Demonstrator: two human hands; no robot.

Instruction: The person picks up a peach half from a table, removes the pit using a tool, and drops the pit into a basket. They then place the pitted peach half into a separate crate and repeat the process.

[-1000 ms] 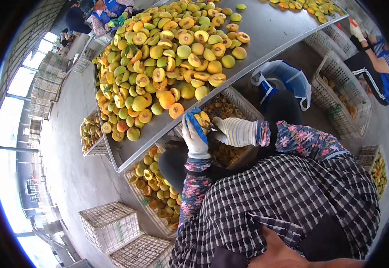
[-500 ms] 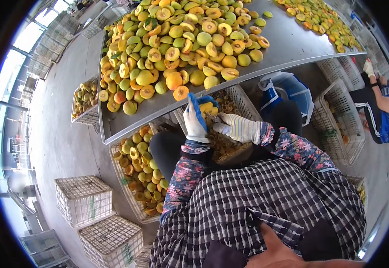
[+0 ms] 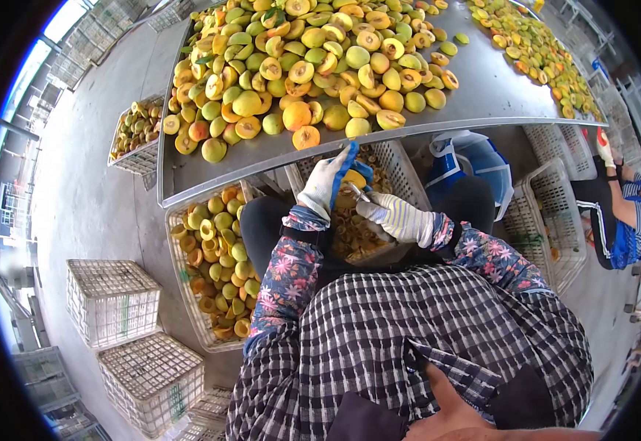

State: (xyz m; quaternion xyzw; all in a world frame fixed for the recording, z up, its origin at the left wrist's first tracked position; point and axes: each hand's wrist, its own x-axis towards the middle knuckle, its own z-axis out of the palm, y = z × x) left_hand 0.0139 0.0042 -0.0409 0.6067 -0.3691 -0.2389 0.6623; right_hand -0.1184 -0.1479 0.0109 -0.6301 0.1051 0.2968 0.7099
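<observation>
My left hand [image 3: 326, 182], in a white glove with a blue palm, holds a yellow peach half [image 3: 354, 177], its fingers curled around the far side. My right hand [image 3: 400, 219], in a striped knit glove, grips a small metal tool [image 3: 359, 194]; its tip meets the fruit, and its exact kind cannot be made out. Both hands are over a white crate [image 3: 407, 175] between my knees, which contains brownish pits and scraps. Just beyond them, halved peaches [image 3: 302, 71] lie heaped on a steel table [image 3: 475, 99].
A crate of peach halves [image 3: 214, 272] stands left of my knee. Further left are stacked upside-down crates [image 3: 115, 301] and another filled crate [image 3: 138, 136]. A blue-and-white bucket [image 3: 486, 165] sits under the table, with crates [image 3: 559, 213] and a seated person [image 3: 625, 213] to the right.
The view has shifted, so table and crates appear displaced. My left hand has tilted over the peach half, and the metal tool now shows more clearly between my hands.
</observation>
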